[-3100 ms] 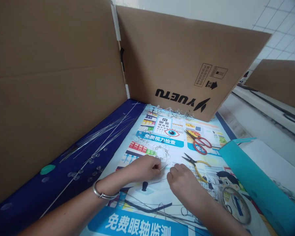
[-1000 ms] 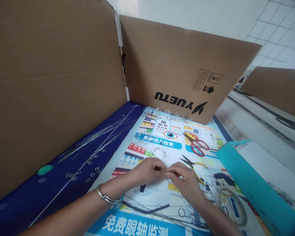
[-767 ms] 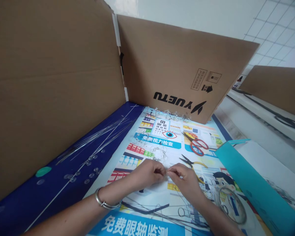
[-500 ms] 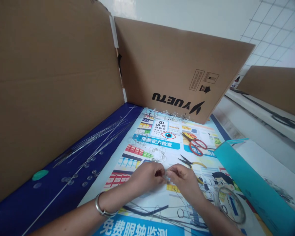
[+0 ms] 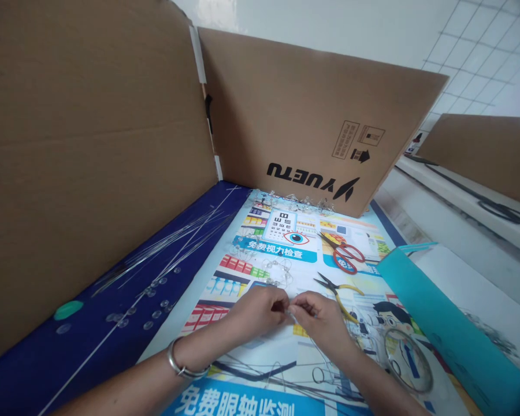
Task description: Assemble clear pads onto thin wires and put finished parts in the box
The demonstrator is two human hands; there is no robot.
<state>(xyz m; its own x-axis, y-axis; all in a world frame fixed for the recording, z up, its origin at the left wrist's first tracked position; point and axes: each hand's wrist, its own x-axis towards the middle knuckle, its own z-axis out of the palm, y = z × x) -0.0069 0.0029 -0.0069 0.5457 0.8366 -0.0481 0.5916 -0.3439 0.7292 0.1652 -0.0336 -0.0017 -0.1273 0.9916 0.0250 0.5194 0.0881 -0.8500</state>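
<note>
Head view: left hand (image 5: 260, 312) and right hand (image 5: 320, 318) pinch a clear piece (image 5: 291, 312), a wired cluster (image 5: 277, 268) looks done, loose wires (image 5: 173, 248) and cups (image 5: 156, 309) remain on the mat (image 5: 91, 352)

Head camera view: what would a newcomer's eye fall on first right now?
The tall brown cardboard panel with black YUETU lettering stands out first, rising behind a blue-and-white printed eye-test poster. In the foreground on the poster, the left hand and right hand meet, pinching a small clear piece. Up to their right lie red-handled scissors and yellow-handled pliers; to the left, thin metal rods fan across a navy mat.
</note>
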